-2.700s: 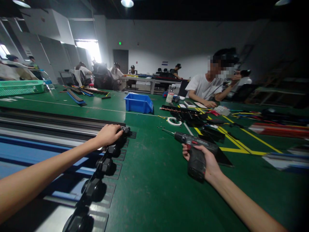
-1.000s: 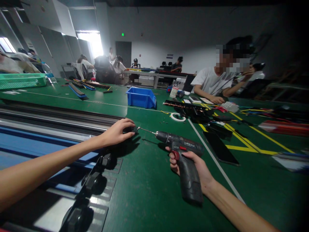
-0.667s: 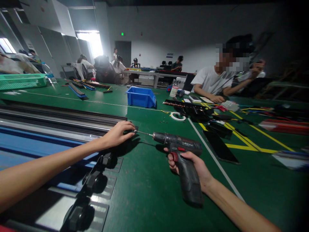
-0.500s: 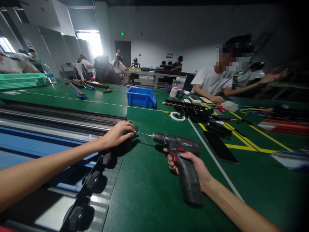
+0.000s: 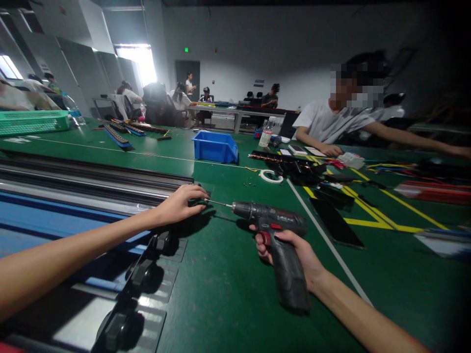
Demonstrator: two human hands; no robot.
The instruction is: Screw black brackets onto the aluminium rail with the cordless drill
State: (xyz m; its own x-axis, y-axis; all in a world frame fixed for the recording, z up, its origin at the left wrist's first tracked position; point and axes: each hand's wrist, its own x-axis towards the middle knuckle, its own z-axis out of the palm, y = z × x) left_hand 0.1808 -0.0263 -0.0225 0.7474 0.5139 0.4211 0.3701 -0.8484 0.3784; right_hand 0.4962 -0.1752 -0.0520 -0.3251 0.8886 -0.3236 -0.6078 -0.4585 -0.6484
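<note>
Aligning or driving, presumably: right hand (image 5: 308,262) grips cordless drill (image 5: 274,216) near centre, bit (image 5: 221,203) at curled left hand (image 5: 179,203) by right end of black rails (image 5: 110,175), left grasp unclear; next move likely needs straight pressure.

So the drill (image 5: 272,218) is mostly black with a red trigger (image 5: 265,239). Worktop (image 5: 221,294) is green, striped in yellow and white. Bin (image 5: 211,148) is plain blue, tape (image 5: 271,181) white, basket (image 5: 35,123) green with a holey pattern. Rails (image 5: 91,171) are black and silver, panels (image 5: 33,220) blue, knobs (image 5: 145,275) black, and the co-worker's shirt (image 5: 324,121) is white.
</note>
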